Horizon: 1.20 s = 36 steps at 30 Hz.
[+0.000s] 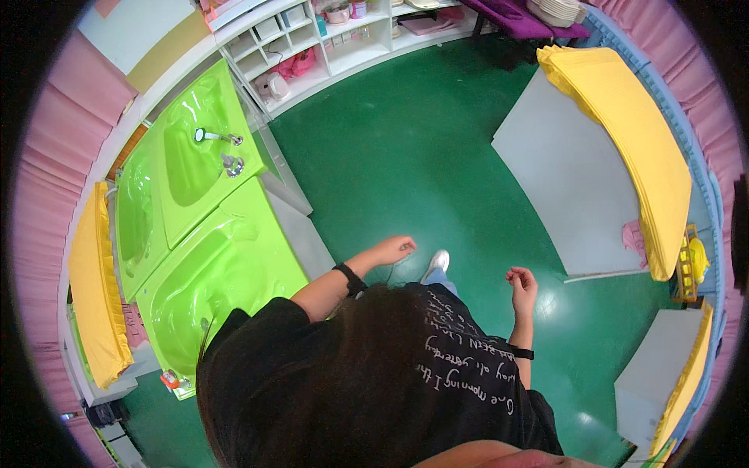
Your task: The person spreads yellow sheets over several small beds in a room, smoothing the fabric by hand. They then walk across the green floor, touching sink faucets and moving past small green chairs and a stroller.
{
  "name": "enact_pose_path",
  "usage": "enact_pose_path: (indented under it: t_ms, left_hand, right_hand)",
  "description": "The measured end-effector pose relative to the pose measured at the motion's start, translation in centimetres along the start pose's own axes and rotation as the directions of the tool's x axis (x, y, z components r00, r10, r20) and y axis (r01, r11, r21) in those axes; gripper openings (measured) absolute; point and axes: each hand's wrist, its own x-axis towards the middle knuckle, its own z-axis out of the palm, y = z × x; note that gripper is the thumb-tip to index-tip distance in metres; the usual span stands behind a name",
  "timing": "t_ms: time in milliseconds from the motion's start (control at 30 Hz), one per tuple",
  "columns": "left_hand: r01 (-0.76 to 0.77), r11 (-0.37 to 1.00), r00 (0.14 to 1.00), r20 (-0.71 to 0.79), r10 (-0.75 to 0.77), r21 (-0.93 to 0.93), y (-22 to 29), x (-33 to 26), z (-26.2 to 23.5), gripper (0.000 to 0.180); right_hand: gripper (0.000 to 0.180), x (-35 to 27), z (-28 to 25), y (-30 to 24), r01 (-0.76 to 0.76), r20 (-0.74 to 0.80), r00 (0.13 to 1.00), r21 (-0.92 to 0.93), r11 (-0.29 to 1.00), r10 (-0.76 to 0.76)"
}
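Note:
My left hand [397, 249] hangs in the air over the green floor, just right of the lime-green bathing tubs. Its fingers are loosely bent and hold nothing that shows. A dark band [349, 277] circles that wrist. My right hand [523, 285] is raised over the floor to the right, fingers half curled and slightly apart, with nothing visible in it. It touches nothing; another dark band [522, 353] is on that forearm. The nearest tub [269, 242] stands beside my left arm. Behind it, a second tub [228, 101] carries a shower head [201, 135] and a chrome tap [232, 165].
White shelves [359, 58] with small items line the back. On the right stand a grey cabinet [562, 156] under a yellow cover [632, 132] and a smaller grey cabinet [651, 374]. A purple-covered table [519, 19] is at the back. Green floor [390, 140] runs between.

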Motion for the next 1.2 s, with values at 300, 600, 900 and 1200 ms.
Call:
enact_pose_path:
  t_ms: [300,600,900,1200]
  left_hand:
    - [0.346,0.905,0.848,-0.33,-0.415,-0.248,-3.6,5.6,-9.3,0.021]
    - [0.244,0.88,0.696,-0.558,-0.451,-0.406,-0.8,10.9,-17.7,0.022]
    - [0.147,0.736,0.317,-0.673,-0.668,-0.661,-11.4,7.1,-26.3,0.024]
    - [0.104,0.824,0.131,-0.813,-0.567,-0.558,-18.3,6.3,-43.7,0.02]
  right_hand:
    - [0.012,24.5,2.3,-1.7,0.053,0.178,0.982,0.031,0.998,-0.058]
    - [0.014,46.2,16.7,-5.0,0.151,0.554,0.827,-0.053,0.987,-0.097]
    - [0.016,56.1,39.1,-8.9,0.113,0.779,0.621,0.02,0.993,-0.087]
    - [0.012,68.4,56.4,-17.0,0.267,0.785,0.575,0.089,0.96,-0.232]
